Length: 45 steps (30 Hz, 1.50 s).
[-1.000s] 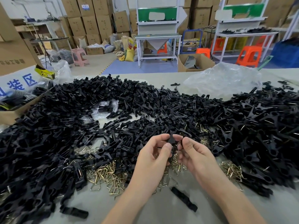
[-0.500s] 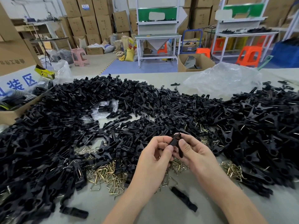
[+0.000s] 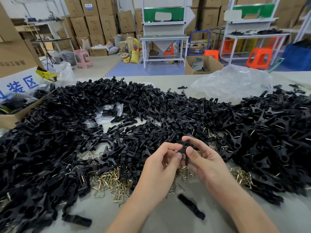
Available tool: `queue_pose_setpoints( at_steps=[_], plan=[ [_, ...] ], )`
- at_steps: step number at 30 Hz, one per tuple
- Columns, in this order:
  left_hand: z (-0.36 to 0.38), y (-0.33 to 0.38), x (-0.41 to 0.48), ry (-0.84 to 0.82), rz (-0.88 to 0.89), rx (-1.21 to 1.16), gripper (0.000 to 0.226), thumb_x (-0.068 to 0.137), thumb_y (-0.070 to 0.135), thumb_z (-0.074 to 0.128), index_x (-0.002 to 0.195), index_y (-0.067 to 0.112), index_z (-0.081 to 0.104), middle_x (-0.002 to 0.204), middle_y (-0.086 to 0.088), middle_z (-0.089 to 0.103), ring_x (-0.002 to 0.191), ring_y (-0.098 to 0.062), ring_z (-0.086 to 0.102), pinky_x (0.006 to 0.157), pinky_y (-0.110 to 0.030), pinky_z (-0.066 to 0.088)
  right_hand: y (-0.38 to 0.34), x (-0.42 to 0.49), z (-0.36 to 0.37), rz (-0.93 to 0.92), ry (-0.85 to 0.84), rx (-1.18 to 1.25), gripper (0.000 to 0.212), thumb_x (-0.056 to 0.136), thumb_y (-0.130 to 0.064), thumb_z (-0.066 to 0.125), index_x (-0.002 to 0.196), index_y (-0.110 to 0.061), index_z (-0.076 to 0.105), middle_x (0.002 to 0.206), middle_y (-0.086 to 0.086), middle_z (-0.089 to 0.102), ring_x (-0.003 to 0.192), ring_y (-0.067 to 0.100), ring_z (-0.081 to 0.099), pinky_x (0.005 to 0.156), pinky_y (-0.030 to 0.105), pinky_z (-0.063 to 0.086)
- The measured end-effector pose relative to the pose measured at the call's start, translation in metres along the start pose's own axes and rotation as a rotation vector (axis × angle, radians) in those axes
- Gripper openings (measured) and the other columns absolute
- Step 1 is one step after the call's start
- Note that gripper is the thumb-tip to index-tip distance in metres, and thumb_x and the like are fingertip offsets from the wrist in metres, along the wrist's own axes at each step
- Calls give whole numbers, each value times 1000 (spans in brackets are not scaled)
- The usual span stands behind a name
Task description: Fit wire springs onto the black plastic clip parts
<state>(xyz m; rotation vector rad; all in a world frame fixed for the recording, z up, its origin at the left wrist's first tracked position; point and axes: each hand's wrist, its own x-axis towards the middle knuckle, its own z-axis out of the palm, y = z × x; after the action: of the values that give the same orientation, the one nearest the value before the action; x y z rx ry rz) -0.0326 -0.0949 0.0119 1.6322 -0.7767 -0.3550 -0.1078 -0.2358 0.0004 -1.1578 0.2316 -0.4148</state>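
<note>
Both hands meet over the table's near middle around a black plastic clip (image 3: 184, 149), two crossed pieces held above the table. My left hand (image 3: 161, 163) pinches its left side with thumb and fingertips. My right hand (image 3: 204, 158) grips the other side, thumb on the front. Whether a wire spring sits on it I cannot tell. Brass-coloured wire springs (image 3: 111, 179) lie loose on the table below and left of my hands, with more springs (image 3: 240, 177) at the right. A large heap of black clip parts (image 3: 58, 135) covers the table's left and back.
Another heap of black clips (image 3: 269, 132) fills the right side. One loose black part (image 3: 191, 206) lies on the bare grey table (image 3: 151, 221) in front of me. A crumpled clear plastic bag (image 3: 234, 83) sits at the back right, a cardboard box (image 3: 15, 113) at the left edge.
The clip has turned in my fingers and its two pieces now cross more widely. Both hands stay at the same spot over the springs.
</note>
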Motion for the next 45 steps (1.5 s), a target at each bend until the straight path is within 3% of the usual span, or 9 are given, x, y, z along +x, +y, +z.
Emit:
queue_pose_setpoints(
  at_steps=[3,6,11,15,23,29,34,38,45],
  plan=[
    [-3,0,-2,0,90,134,24,103,26,55,115,45,64,102,17,71,82,-11,68,74,-27,56,0,2,0,-19,8,31,65,53,-52,97,108,-23,77,103,9,77,96,24,75,82,28,59],
    [-6,-2,-4,47,255,486,28,105,34,45,130,42,53,120,25,61,112,5,57,91,-11,45,-3,2,1,-49,32,17,61,51,-53,98,103,-27,78,107,10,77,97,21,75,79,25,59],
    [-7,-5,-3,27,293,839,42,97,48,36,130,30,55,118,17,62,111,-2,50,98,-25,38,-6,6,-6,-125,208,57,71,37,-56,100,92,-22,71,108,11,77,84,13,73,67,21,58],
    [-4,-14,-4,-75,349,1114,45,93,52,46,128,30,63,113,12,66,108,-16,61,97,-38,47,-6,7,-11,-159,273,64,62,46,-57,96,91,-24,69,107,10,77,73,7,71,62,20,57],
    [-4,-20,3,-46,418,1170,23,90,31,60,111,37,65,93,11,60,87,-19,59,81,-36,49,-2,10,-11,-151,348,-38,81,38,-73,91,97,-23,65,105,4,78,76,10,70,61,19,56],
    [-5,-15,4,-22,425,1154,21,92,34,47,105,35,64,87,11,59,84,-17,58,80,-36,49,-2,9,-10,-141,362,-68,85,39,-75,89,99,-21,64,103,1,79,75,7,70,60,18,55],
    [-6,-8,2,67,376,1003,20,98,37,41,99,28,59,85,11,60,80,-15,59,79,-36,49,-1,9,-11,-121,366,-74,57,61,-56,81,100,-19,64,105,5,78,76,8,70,60,19,55],
    [-6,-2,1,211,354,899,14,99,34,43,99,28,56,84,13,57,71,-11,52,71,-28,47,-2,8,-11,-103,355,-97,56,63,-53,78,103,-16,64,101,4,78,77,9,70,62,21,55],
    [-12,-8,2,203,205,677,29,99,29,38,116,36,61,102,17,58,92,-1,49,86,-33,44,-5,3,-5,0,182,12,47,63,-41,81,96,-12,65,106,11,77,87,18,74,70,25,60]
  ],
)
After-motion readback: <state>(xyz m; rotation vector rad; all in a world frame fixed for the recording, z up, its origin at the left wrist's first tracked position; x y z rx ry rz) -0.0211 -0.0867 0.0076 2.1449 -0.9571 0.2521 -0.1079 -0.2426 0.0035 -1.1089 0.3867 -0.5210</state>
